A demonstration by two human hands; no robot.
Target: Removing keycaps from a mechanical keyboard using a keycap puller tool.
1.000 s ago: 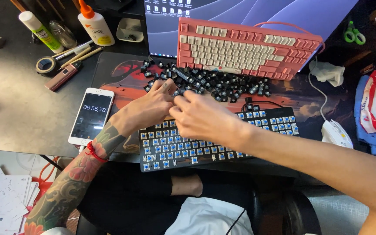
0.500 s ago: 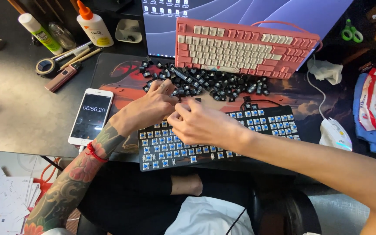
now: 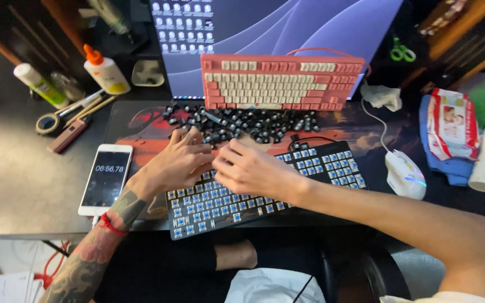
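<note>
A black keyboard [image 3: 315, 168] with bare blue switches lies in front of me on a dark desk mat. My left hand [image 3: 175, 165] rests on its upper left corner, fingers spread, fingertips at the edge of a pile of black keycaps [image 3: 254, 123]. My right hand [image 3: 254, 168] lies beside it over the keyboard's middle. Its fingers are bent and their tips touch the left hand. Whatever is between those fingertips is hidden.
A pink keyboard [image 3: 282, 84] leans against the monitor [image 3: 276, 28] behind the keycaps. A white phone [image 3: 106, 179] lies at left, with a glue bottle [image 3: 105, 70], tubes and a tape measure [image 3: 49, 123] behind it. At right are a white mouse [image 3: 404, 175], a wipes pack [image 3: 453, 126] and green scissors [image 3: 402, 53].
My right hand has drifted slightly toward me and closer to the left hand. The left hand has stayed on the keyboard's upper left corner.
</note>
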